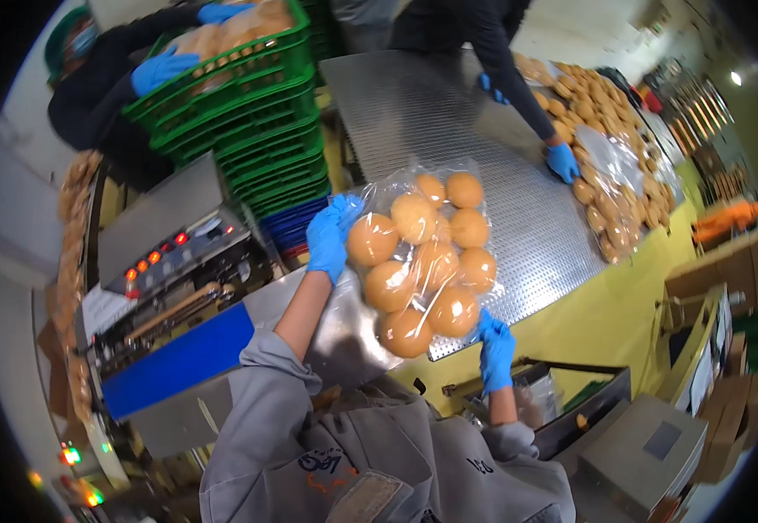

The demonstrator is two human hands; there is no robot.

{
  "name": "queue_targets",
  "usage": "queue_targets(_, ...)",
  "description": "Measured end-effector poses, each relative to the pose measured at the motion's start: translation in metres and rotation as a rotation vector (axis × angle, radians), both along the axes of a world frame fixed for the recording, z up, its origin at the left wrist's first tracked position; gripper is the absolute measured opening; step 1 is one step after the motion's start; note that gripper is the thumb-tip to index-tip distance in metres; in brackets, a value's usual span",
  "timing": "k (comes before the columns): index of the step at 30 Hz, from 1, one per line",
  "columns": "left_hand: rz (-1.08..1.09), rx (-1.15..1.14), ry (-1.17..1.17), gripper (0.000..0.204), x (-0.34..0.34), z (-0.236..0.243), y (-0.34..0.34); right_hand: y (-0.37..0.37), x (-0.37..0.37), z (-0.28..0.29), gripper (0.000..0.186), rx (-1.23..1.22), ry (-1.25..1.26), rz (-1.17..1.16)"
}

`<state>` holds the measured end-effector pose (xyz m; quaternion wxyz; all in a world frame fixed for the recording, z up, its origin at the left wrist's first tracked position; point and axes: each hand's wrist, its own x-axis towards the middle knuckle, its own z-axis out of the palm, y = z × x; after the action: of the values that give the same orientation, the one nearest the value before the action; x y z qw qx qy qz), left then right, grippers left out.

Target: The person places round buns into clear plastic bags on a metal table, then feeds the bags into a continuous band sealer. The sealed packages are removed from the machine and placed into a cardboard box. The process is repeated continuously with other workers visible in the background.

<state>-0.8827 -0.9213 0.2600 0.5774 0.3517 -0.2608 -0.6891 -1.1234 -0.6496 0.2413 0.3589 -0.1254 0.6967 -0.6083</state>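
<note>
In the head view, the clear plastic bag of round buns [435, 266] is stretched between the two gloved hands, in front of the near part of the perforated metal table [414, 109]. The left hand [330, 237] is at the upper left corner of the bag; its fingers are pressed together and pinch the loose film, just beside the nearest bun. The right hand [495, 353] is at the lower right corner, with its fingertips gathered on the film edge; how each finger bends there, I cannot tell. The buns lie between the two hands, inside the film, and the fingers touch only plastic.

To the left stands a control machine [174, 240] with lit red buttons, near stacked green crates [244, 109]. On the far right part of the table, a co-worker's gloved hand [562, 163] touches a bun pile [610, 113].
</note>
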Motion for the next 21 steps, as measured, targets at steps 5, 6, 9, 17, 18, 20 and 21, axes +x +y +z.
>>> queue_targets(5, 0.148, 0.132, -0.136, 0.027, 0.115, -0.015, 0.035, 0.039, 0.074, -0.042, 0.008, -0.055, -0.164, 0.539)
queue_targets(6, 0.169, 0.168, -0.197, 0.027, 0.138, -0.042, 0.041, 0.043, 0.077, -0.050, 0.009, 0.045, 0.098, 0.865)
queue_targets(9, 0.192, 0.168, -0.357, 0.020, 0.187, -0.107, 0.072, 0.018, 0.094, -0.037, 0.012, 0.271, 0.786, 1.637)
queue_targets(17, 0.201, 0.269, -0.494, 0.030, 0.235, -0.124, 0.114, -0.182, 0.184, -0.058, 0.040, -0.007, 0.569, 1.009)
queue_targets(18, 0.103, 0.218, -0.605, 0.030, 0.232, -0.120, 0.109, -0.208, 0.182, -0.096, 0.040, 0.018, 0.464, 0.935)
queue_targets(20, -0.044, 0.206, -0.687, 0.031, 0.244, -0.121, 0.115, -0.231, 0.204, -0.100, 0.036, 0.122, 0.205, 1.121)
queue_targets(21, 0.017, 0.243, -0.570, 0.031, 0.247, -0.122, 0.118, -0.236, 0.212, -0.102, 0.035, 0.178, 0.074, 1.204)
